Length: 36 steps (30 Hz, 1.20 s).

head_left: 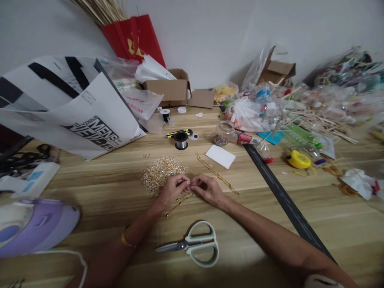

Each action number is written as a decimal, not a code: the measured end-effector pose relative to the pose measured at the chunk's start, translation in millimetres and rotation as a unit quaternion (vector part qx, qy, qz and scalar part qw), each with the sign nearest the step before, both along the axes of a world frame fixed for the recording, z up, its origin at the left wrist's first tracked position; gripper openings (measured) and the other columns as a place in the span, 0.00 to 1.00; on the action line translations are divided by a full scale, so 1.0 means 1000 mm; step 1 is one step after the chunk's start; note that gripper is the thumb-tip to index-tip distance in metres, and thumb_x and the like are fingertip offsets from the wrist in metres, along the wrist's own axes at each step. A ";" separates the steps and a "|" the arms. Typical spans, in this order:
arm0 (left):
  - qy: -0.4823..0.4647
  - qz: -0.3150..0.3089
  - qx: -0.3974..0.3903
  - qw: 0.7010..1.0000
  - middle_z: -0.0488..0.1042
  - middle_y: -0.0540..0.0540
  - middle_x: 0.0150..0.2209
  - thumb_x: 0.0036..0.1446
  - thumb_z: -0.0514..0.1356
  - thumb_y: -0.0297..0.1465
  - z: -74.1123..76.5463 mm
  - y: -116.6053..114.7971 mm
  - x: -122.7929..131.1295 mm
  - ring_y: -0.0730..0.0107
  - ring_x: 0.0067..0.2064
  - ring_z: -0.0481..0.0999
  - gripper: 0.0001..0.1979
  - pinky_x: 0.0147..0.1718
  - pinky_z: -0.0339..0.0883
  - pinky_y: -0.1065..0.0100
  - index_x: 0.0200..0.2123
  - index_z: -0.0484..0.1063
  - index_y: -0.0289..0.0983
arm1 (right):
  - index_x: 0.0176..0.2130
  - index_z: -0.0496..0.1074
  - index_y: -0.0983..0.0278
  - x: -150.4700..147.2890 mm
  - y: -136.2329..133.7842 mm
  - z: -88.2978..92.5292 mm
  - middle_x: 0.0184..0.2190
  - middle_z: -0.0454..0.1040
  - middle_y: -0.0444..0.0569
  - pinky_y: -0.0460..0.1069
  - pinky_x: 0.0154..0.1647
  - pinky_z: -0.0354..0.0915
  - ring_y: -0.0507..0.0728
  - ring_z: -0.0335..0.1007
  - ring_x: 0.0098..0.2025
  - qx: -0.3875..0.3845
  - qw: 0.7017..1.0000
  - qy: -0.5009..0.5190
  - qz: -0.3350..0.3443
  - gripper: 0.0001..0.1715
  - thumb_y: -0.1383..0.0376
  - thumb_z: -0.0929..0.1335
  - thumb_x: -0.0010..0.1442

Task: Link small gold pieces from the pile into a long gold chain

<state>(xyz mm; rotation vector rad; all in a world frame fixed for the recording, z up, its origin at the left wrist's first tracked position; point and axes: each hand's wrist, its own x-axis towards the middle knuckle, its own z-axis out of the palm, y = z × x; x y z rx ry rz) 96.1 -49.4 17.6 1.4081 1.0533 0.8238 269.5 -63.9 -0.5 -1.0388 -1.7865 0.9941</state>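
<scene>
My left hand (175, 189) and my right hand (207, 189) meet fingertip to fingertip above the wooden table, each pinched closed. What lies between the fingertips is too small to make out. Beneath my left hand a short gold chain (179, 202) runs out onto the table. A heap of clear and gold beads (160, 172) sits just behind and left of my left hand. A longer gold chain (216, 173) stretches diagonally behind my right hand. Scissors with pale handles (202, 244) lie nearer to me, their blades pointing left.
Behind the hands are a wire spool (181, 141), a white card (220, 156) and a jar of beads (224, 133). A black strip (282, 192) crosses the right side, near a yellow tape measure (299, 159). At left stand a large paper bag (90, 116) and a purple appliance (45, 222).
</scene>
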 end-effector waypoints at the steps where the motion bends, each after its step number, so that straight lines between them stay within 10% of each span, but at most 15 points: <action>1: 0.001 0.001 0.003 1.000 0.70 0.51 0.20 0.49 0.62 0.38 0.000 0.000 0.000 0.75 0.23 0.69 0.13 0.23 0.61 0.74 0.26 0.70 0.33 | 0.34 0.71 0.65 0.000 0.000 0.000 0.27 0.73 0.45 0.43 0.27 0.62 0.49 0.67 0.27 -0.001 1.000 0.000 0.000 0.08 0.61 0.68 0.57; 36: 0.149 0.034 0.228 0.962 0.71 0.47 0.27 0.56 0.57 0.30 0.006 -0.005 -0.001 0.69 0.33 0.70 0.08 0.34 0.61 0.70 0.26 0.70 0.35 | 0.33 0.69 0.64 0.001 0.001 0.003 0.27 0.70 0.46 0.44 0.24 0.59 0.50 0.62 0.26 0.051 0.997 -0.028 -0.046 0.09 0.60 0.66 0.59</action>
